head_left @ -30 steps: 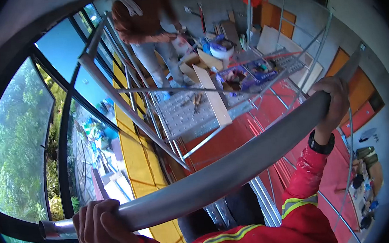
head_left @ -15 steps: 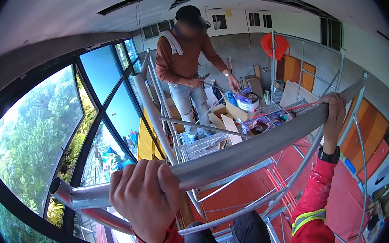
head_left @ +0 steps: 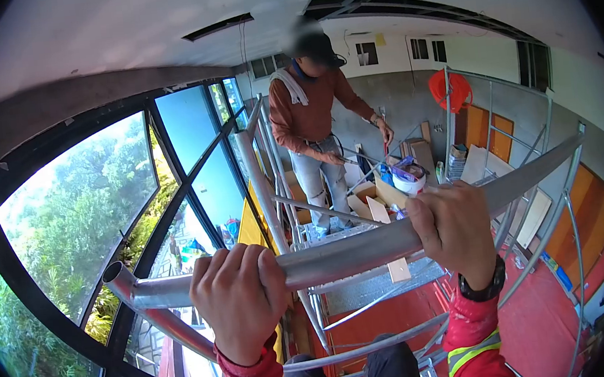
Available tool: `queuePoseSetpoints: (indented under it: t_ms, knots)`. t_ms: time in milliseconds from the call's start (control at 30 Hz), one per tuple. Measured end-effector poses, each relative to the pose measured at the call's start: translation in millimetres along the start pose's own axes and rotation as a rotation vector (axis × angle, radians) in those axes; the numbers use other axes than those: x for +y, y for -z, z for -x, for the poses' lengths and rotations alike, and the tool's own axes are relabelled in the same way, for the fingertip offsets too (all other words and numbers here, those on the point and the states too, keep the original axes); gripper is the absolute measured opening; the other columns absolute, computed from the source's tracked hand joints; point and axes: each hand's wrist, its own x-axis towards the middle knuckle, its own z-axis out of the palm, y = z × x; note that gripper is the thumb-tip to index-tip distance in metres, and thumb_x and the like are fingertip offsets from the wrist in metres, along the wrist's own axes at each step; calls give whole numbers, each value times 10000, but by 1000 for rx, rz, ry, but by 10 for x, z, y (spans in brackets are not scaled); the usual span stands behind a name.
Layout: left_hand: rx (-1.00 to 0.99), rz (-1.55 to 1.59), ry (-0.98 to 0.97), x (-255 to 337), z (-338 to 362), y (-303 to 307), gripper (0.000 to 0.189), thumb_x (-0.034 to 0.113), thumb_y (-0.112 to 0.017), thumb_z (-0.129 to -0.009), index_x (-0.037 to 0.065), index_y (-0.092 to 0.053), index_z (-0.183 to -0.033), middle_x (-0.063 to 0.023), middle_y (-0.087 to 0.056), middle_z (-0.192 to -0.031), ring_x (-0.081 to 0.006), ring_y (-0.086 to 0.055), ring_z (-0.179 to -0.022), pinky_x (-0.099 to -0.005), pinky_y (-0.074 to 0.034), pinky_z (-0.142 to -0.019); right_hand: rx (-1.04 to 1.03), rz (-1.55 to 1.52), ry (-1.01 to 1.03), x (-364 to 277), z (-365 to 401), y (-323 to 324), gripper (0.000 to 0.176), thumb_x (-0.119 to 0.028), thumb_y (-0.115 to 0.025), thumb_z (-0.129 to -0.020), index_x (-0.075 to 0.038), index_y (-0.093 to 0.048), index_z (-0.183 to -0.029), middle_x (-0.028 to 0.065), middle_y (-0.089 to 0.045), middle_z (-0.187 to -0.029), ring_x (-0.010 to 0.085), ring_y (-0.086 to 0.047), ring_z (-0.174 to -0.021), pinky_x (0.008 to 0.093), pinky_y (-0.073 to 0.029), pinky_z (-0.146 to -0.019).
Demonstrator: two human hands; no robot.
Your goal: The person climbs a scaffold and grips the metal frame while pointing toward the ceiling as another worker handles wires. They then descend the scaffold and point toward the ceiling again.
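A thick silver metal tube (head_left: 352,253) of a scaffold frame crosses the view just in front of me. My left hand (head_left: 238,300) is wrapped round it near its left end, beside the open end of an upright tube (head_left: 116,273). Farther right along the same tube, my right hand (head_left: 456,235) grips it from above, with a black watch (head_left: 484,281) on the wrist. Both sleeves are red, and the right one shows a reflective band.
A person (head_left: 315,118) in a brown top stands on a scaffold platform (head_left: 419,277) ahead, beside cardboard boxes (head_left: 392,193) and a white bucket (head_left: 411,184). Windows (head_left: 92,201) line the left side. An orange coil (head_left: 450,90) hangs at the back. Red floor (head_left: 387,318) lies below.
My right hand has moved left along the tube, closer to my left hand. The view has shifted, and the person ahead has raised one hand from near the bucket.
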Motion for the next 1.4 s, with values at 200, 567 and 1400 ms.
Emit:
queuePoseSetpoints:
  t_ms: [200,567,1400]
  knots:
    - [78,3,11,-10,9,-54,250,186,-491,-833,77,-576,-625,-56,-529,-579,-240,-517,-519,-367,-372,-564,182,4,62,63,60,-140,273,-194,-511,-851,-41,-591,-639,125,-579,-598,297,-554,-549,397,-382,-562]
    - [157,10,-17,-74,-45,-249,432,300,-390,-919,62,-552,-597,-70,-514,-550,-250,-509,-493,-364,-347,-540,207,30,115,179,8,-250,260,-203,-498,-831,-33,-579,-651,124,-590,-625,295,-557,-548,385,-374,-539]
    - [-1530,159,-62,-588,2963,-3084,393,280,-605,-833,89,-608,-1176,-199,-562,-1215,-365,-490,-1201,-472,-428,-988,186,61,77,46,122,-126,246,-178,-498,-874,-64,-637,-705,87,-623,-696,277,-564,-608,385,-390,-590]
